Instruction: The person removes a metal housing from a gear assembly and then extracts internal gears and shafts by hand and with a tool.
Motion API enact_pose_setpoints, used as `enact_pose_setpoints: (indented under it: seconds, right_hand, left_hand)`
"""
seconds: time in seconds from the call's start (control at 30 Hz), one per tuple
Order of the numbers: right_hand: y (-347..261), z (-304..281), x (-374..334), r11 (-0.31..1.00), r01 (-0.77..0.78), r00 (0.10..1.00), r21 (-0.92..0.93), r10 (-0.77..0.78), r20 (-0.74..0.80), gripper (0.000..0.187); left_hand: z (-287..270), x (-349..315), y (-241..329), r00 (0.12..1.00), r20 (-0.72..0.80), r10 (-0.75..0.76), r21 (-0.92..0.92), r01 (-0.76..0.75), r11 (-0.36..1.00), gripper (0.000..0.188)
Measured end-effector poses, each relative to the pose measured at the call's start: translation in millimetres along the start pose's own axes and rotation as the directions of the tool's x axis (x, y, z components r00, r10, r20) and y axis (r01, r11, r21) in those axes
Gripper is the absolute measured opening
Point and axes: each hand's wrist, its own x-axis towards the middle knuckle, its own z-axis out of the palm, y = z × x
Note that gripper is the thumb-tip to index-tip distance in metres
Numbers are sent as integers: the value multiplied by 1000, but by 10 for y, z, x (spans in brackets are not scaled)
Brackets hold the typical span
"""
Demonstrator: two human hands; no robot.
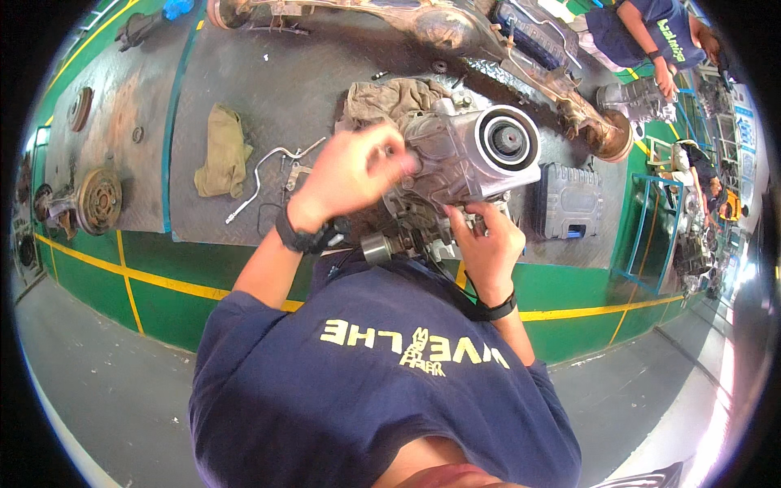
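Note:
A silver metal gearbox-like housing [447,150] stands before me, with a round dark-centred opening [506,140] at its far right. My left hand [350,175] is over the housing's left side, blurred, with thumb and fingers curled toward each other. Whatever is between those fingertips is too smeared to name. Along the housing's near edge, my right hand [490,248] has thumb and fingertips pinched together; what they hold is hidden or too small to tell. A short metal cylinder [377,248] sticks out at the near left of the housing.
A crumpled brown cloth [390,102] lies behind the housing, an olive cloth [224,153] and bent metal pipe [264,179] to the left. A dark tool case [567,202] is at right. A rusty axle [455,32] crosses the far side. Another person [651,37] works at far right.

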Motion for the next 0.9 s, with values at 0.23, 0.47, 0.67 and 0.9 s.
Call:
enact_pose_setpoints:
  seconds: [0.23,0.47,0.67,0.9]
  right_hand:
    - [-131,-104,113,994,84,994,74,-79,-74,19]
    - [-33,-357,135,124,-245,886,962,431,170,25]
    - [402,-184,206,-276,-396,764,876,430,481,22]
    - [547,93,318,853,-313,948,419,306,85,28]
  left_hand:
    - [261,-207,-72,982,-38,184,241,-170,956,27]
    - [-20,-224,-49,979,-200,32,-329,-98,939,9]
    - [-89,123,-456,955,-143,-258,-873,1,488,24]
    - [54,1350,-771,971,-172,165,-296,-211,932,23]
